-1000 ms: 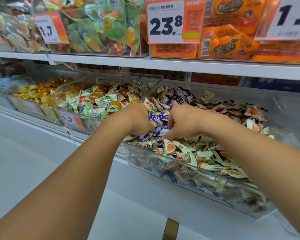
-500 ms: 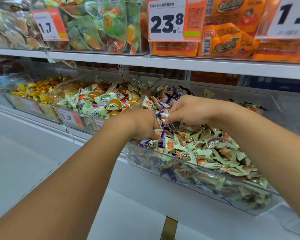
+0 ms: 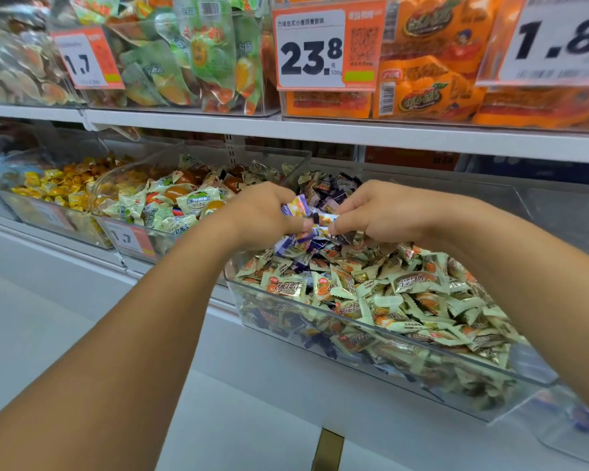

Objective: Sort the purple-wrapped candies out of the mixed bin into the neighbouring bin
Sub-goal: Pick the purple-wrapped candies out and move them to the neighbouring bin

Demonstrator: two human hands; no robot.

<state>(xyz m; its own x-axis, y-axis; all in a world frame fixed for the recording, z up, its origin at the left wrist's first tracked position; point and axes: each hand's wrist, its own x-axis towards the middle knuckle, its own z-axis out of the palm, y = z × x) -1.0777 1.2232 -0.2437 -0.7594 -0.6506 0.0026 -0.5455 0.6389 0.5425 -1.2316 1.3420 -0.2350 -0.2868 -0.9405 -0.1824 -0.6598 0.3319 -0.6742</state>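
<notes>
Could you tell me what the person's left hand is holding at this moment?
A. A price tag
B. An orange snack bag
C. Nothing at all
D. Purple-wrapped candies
D: the left hand has its fingers curled round purple-wrapped candies, raised above the mixed bin, close to the right hand.

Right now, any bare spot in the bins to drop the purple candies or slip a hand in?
Mixed bin: bare only at its far-right back corner, behind the pile. Neighbouring bin: heaped, with headroom under the shelf. Crowded where left hand and right hand meet.
</notes>
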